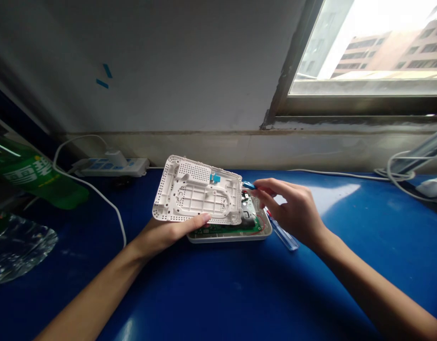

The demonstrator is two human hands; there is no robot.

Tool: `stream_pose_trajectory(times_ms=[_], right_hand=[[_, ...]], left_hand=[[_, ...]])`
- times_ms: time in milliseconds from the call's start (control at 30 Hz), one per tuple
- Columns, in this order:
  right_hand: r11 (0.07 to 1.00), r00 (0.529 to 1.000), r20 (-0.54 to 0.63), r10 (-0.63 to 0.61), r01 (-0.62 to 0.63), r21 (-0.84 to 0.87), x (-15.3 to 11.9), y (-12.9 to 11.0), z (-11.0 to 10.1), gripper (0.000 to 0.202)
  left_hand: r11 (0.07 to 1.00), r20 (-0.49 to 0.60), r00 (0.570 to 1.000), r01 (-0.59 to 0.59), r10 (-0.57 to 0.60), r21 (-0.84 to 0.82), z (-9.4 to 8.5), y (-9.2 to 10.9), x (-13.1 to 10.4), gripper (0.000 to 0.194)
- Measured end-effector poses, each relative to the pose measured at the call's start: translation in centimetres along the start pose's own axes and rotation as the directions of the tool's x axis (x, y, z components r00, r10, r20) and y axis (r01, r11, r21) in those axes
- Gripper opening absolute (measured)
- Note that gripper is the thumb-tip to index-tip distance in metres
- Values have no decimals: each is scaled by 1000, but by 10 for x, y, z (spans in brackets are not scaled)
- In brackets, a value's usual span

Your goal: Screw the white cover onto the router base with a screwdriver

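My left hand point(179, 229) grips the lower edge of a white perforated plastic cover point(204, 201), thumb on its ribbed inner side. The cover is tilted up over an open white device housing point(232, 238) on the table. A green circuit board point(218, 230) and a thin red wire show inside the housing; the cover hides the rest. A small blue piece point(214, 178) sits on the cover. Beside the cover's right edge, my right hand point(293, 203) pinches a small blue strip point(249, 185). Under that hand lies a screwdriver with a clear handle point(284, 234).
A white power strip point(112, 166) with a plugged-in cable stands by the wall at the left. Nearer are a green bottle point(37, 175) and a clear bottle point(19, 246). A white cable point(346, 174) runs along the back of the blue table point(211, 293). Blue tape pieces point(102, 84) stick to the wall.
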State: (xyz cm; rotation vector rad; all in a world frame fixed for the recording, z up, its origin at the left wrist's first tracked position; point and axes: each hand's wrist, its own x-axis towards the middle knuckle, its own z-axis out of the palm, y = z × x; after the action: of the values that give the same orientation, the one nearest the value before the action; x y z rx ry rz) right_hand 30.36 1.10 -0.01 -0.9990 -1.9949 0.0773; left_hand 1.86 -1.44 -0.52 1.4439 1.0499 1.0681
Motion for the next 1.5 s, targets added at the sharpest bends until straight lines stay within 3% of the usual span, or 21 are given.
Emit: stream_pose_trajectory(times_ms=[133,367,533,833,967,1167,1333,1500], right_hand=[[974,980,-30,-198,193,-120,11,-2,8,12],[929,956,-11,-294,283,-238,30,-4,23,16],[927,950,84,-302,313,-207,33,1,25,13],[853,917,205,-341,394,-343,35,1,14,20],[824,897,214,-386,440,-358,35,1,14,24],[834,922,146,-360,388,-393,39,-5,18,25],[800,901,186,-392,434,-413,40,-11,20,25],[836,898,192,-396,439,-329,38,-10,20,22]], left_hand=[[1000,8,1000,0,0,25,0,1,0,81],[1000,-2,1000,-14,14,-24,-1,2,1,79],[999,-6,1000,-17,16,-40,-3,0,2,78],[999,10,1000,-13,13,-37,-2,1,1,79],[999,-6,1000,-20,20,-33,-2,1,2,79],[998,-20,999,-29,28,-56,-3,-1,1,81],[997,-2,1000,-12,12,-74,-5,1,0,79],[991,2,1000,-12,13,-132,-9,-2,1,74]])
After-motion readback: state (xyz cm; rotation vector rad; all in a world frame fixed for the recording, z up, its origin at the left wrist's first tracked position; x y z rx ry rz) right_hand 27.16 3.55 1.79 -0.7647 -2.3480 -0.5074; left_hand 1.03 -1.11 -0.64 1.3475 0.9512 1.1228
